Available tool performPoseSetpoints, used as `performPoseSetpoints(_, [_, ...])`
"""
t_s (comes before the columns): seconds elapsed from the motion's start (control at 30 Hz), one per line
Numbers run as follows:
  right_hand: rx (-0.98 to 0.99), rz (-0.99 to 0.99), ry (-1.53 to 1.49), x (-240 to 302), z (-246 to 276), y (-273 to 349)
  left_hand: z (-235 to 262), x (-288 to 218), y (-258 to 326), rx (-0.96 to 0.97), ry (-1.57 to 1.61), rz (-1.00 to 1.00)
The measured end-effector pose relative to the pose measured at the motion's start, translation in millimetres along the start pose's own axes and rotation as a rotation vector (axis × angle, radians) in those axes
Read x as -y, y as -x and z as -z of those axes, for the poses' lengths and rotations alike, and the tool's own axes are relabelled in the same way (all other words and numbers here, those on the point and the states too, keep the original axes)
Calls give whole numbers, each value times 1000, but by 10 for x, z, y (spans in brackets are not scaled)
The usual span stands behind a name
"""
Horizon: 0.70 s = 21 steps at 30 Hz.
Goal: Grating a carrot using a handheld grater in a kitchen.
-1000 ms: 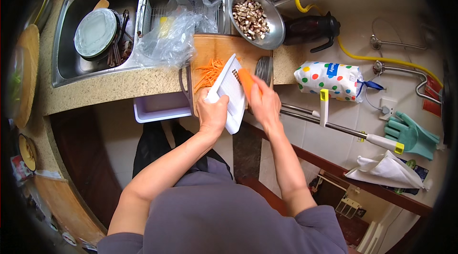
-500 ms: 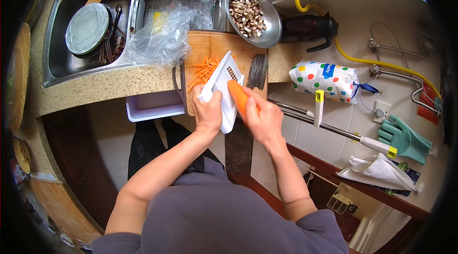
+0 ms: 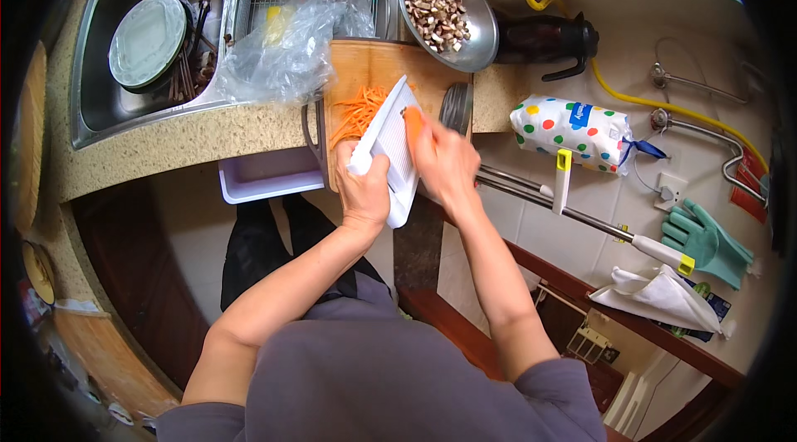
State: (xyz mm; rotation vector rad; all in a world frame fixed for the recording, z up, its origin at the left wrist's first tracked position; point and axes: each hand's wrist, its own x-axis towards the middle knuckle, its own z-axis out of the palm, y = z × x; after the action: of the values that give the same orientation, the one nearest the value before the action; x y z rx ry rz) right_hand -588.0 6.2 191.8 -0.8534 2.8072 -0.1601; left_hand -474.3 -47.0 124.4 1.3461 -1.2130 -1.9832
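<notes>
My left hand (image 3: 364, 189) grips the lower left side of a white grater (image 3: 392, 136), which is tilted over a wooden cutting board (image 3: 365, 60). In my right hand (image 3: 444, 158) is an orange carrot (image 3: 413, 128), pressed against the grater's face; my fingers cover much of it. A heap of carrot shreds (image 3: 359, 114) lies on the board, just left of the grater. A dark-bladed knife (image 3: 456, 107) rests along the board's right edge, partly behind my right hand.
Beyond the board stands a metal bowl (image 3: 483, 48) of chopped mushrooms, beside a dark jug (image 3: 540, 42). Crumpled plastic bags (image 3: 286, 60) spread over the sink (image 3: 83, 110), which holds stacked plates (image 3: 149, 42). Below the counter edge sits a pale bin (image 3: 274, 176).
My right hand has pushed the carrot up along the grater, away from me. The left hand keeps its hold, and the whole view has shifted slightly.
</notes>
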Motion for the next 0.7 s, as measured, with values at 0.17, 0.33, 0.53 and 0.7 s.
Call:
performPoseSetpoints(0.17, [38, -132, 68, -223, -120, -360, 9, -145, -31, 61, 51, 78])
performPoseSetpoints(0.33, [136, -59, -133, 100, 453, 352, 125, -85, -102, 26, 132, 131])
performPoseSetpoints(0.53, [78, -132, 98, -211, -90, -372, -61, -323, -44, 59, 195, 134])
performPoseSetpoints(0.7, [106, -111, -94, -76, 287, -71, 32, -216, -112, 13, 153, 150])
